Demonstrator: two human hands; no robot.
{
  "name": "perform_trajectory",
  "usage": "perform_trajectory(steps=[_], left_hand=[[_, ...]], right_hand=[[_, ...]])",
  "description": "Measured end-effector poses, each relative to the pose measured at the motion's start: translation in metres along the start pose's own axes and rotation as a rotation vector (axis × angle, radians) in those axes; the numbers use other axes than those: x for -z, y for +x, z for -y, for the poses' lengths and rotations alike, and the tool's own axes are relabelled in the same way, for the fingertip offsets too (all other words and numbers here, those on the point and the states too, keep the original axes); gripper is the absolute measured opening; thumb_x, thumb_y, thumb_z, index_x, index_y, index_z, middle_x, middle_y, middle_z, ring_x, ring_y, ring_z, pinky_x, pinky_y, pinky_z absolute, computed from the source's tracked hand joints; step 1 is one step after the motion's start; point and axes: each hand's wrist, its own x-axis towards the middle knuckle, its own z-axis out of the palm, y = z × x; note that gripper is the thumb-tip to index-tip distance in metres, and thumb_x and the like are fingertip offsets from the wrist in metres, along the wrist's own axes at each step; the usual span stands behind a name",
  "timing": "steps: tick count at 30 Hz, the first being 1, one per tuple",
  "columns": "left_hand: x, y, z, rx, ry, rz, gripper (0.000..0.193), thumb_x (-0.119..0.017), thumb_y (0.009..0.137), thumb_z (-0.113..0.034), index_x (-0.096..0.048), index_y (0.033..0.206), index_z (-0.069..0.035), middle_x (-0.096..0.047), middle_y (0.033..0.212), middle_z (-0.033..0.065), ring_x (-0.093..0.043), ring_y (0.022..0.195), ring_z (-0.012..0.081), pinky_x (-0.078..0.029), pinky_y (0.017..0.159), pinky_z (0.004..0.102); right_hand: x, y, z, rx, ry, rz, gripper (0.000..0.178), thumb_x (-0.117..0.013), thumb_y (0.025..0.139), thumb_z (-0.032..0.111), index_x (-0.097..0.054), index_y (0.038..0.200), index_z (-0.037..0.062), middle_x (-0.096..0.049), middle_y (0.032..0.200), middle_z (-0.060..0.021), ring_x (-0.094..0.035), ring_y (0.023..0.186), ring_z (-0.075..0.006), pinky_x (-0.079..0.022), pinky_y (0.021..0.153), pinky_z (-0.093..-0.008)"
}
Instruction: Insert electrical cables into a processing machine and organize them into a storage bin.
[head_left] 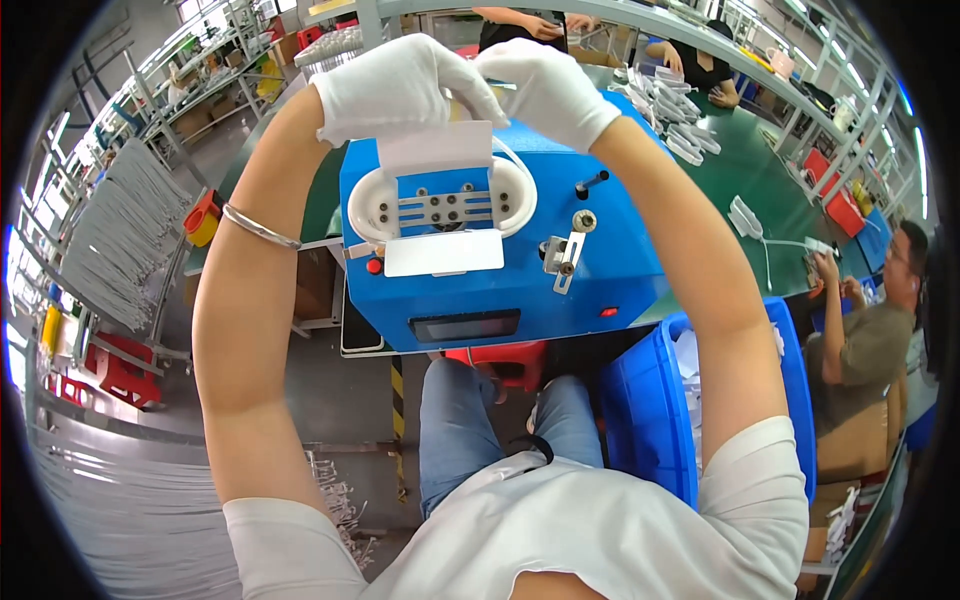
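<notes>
A blue winding machine [590, 190] stands before me, with a slotted metal plate [448, 209] between two white rounded winding forms [517, 195]. White flat flaps [445, 254] stick out on the near and far sides of that plate. Above its far edge are my gloved hands, close together. My left hand [395, 88] is curled, fingers bent downward behind the far flap. My right hand [548, 92] is bent toward it with closed fingers. A white cord [513, 152] rises from the right form toward the fingers. What the fingertips hold is hidden.
A blue bin [640, 400] with white pieces stands at my right. Coiled white cables [670, 105] lie on the green table [735, 160]. Grey racks of hanging cables [115, 240] are at the left. A co-worker [870, 310] sits at the right; others work across the table.
</notes>
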Motion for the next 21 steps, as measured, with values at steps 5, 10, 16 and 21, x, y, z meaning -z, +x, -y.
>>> perform_trajectory(steps=[5, 10, 16, 21], left_hand=[[0.024, -0.053, -0.005, 0.210, 0.087, -0.040, 0.018, -0.065, 0.073, -0.005, -0.071, 0.089, -0.001, -0.068, 0.079, 0.0101, -0.063, 0.073, 0.0163, -0.050, 0.072, 0.0269], [0.006, -0.089, -0.030, 0.377, 0.257, -0.182, 0.016, -0.065, 0.076, -0.013, -0.072, 0.087, -0.003, -0.069, 0.081, 0.0141, -0.065, 0.071, 0.0225, -0.051, 0.070, 0.0300], [-0.031, -0.089, -0.034, 0.310, 0.635, -0.482, 0.026, -0.064, 0.073, -0.004, -0.068, 0.099, -0.006, -0.064, 0.084, 0.0127, -0.060, 0.081, 0.0295, -0.049, 0.074, 0.0352], [-0.052, -0.085, -0.024, -0.001, 0.622, -0.586, 0.016, -0.068, 0.073, -0.013, -0.067, 0.088, -0.007, -0.062, 0.084, 0.0098, -0.059, 0.083, 0.0273, -0.049, 0.073, 0.0363]], right_hand=[[0.034, 0.003, 0.053, -0.012, 0.008, -0.225, 0.025, -0.070, 0.074, 0.006, -0.067, 0.098, 0.0098, -0.064, 0.095, -0.0066, -0.061, 0.089, -0.0245, -0.050, 0.076, -0.0322], [0.048, -0.008, 0.100, 0.114, -0.258, 0.066, 0.022, -0.068, 0.066, 0.002, -0.067, 0.088, 0.0087, -0.056, 0.075, -0.0060, -0.059, 0.070, -0.0242, -0.050, 0.060, -0.0313], [0.040, -0.008, 0.099, -0.036, -0.209, 0.298, 0.020, -0.068, 0.069, 0.005, -0.067, 0.089, 0.0081, -0.058, 0.078, -0.0090, -0.061, 0.078, -0.0249, -0.052, 0.067, -0.0336], [0.039, 0.004, 0.089, -0.299, 0.106, 0.403, 0.022, -0.068, 0.074, 0.012, -0.065, 0.095, 0.0067, -0.060, 0.082, -0.0103, -0.062, 0.081, -0.0246, -0.051, 0.073, -0.0321]])
